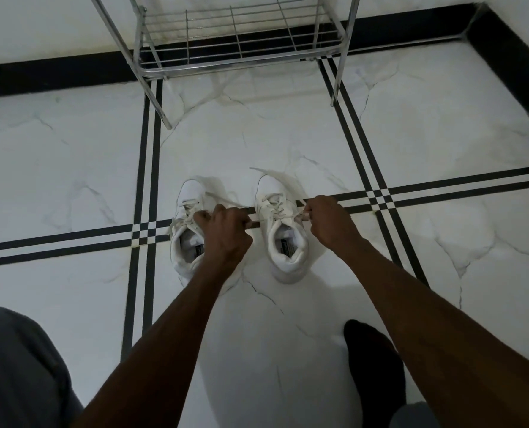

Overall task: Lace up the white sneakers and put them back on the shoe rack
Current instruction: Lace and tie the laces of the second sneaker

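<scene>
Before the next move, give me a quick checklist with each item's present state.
1. Both hands on laces: left hand and right hand each pinch a lace end: ok.
2. Right sneaker laces pulled out sideways: ok.
3. Knot tied: not ok.
4. Left sneaker tied: not ok, laces loose.
5. Shoe rack lowest shelf free: ok.
6. Sneakers upright on floor: ok.

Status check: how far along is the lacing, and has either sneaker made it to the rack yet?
Both sneakers sit side by side on the tiled floor. The right sneaker is laced across its eyelets; the left hand and right hand are pulling its lace ends apart. The left sneaker has loose laces, its knot hidden. Left: finish tying, then move both to the wire shoe rack, whose visible shelf holds nothing.
</scene>
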The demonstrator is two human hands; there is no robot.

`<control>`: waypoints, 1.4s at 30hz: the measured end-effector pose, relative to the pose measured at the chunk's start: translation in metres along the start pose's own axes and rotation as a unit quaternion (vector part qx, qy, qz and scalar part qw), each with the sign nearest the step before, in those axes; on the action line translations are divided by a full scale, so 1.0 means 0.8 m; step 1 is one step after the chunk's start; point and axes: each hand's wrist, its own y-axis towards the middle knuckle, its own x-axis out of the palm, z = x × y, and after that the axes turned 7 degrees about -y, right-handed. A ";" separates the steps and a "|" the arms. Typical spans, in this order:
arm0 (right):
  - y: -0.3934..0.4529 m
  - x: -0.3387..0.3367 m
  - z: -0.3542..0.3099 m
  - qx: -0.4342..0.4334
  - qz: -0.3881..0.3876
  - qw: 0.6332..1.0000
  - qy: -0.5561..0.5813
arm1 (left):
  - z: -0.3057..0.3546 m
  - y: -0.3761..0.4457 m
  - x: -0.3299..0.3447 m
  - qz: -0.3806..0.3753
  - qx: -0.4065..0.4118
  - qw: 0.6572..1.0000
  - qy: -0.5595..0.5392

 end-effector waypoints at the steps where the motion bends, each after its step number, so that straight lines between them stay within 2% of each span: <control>1: -0.003 0.005 0.002 -0.006 0.005 1.000 0.002 | 0.000 -0.002 0.001 -0.004 0.001 1.000 0.009; 7: 0.013 -0.015 -0.006 0.011 -0.071 0.995 0.073 | 0.004 -0.003 0.007 -0.014 0.007 1.000 -0.004; 9: 0.015 -0.015 -0.006 0.024 -0.093 0.989 0.111 | 0.007 0.001 0.011 -0.017 0.023 0.999 -0.045; 11: 0.013 -0.011 -0.003 0.034 -0.111 0.983 0.145 | 0.013 0.004 0.017 -0.040 0.037 0.989 -0.134; 14: 0.013 -0.010 -0.001 0.045 -0.116 0.974 0.188 | 0.020 0.003 0.020 -0.036 -0.015 0.962 -0.269; 17: 0.011 -0.010 -0.003 0.048 -0.109 0.972 0.202 | 0.021 0.005 0.020 -0.030 -0.050 0.950 -0.307; 21: 0.008 -0.011 -0.005 0.049 -0.087 0.971 0.218 | 0.015 0.004 0.022 -0.026 -0.057 0.937 -0.345; 27: 0.011 -0.014 -0.008 0.009 -0.073 0.981 0.180 | 0.009 0.002 0.029 -0.023 -0.036 0.955 -0.293; 30: 0.013 -0.016 -0.012 0.012 -0.068 0.982 0.177 | 0.012 0.003 0.031 0.001 0.011 0.985 -0.172; 32: 0.014 -0.016 -0.015 0.013 -0.071 0.982 0.172 | 0.015 0.001 0.032 0.017 0.016 0.991 -0.133; 37: 0.012 -0.013 -0.021 0.013 -0.052 0.990 0.133 | 0.024 -0.010 0.026 0.002 -0.049 0.962 -0.270; 42: 0.008 -0.003 -0.021 0.014 -0.014 0.988 0.151 | 0.024 -0.006 0.024 -0.004 -0.096 0.940 -0.328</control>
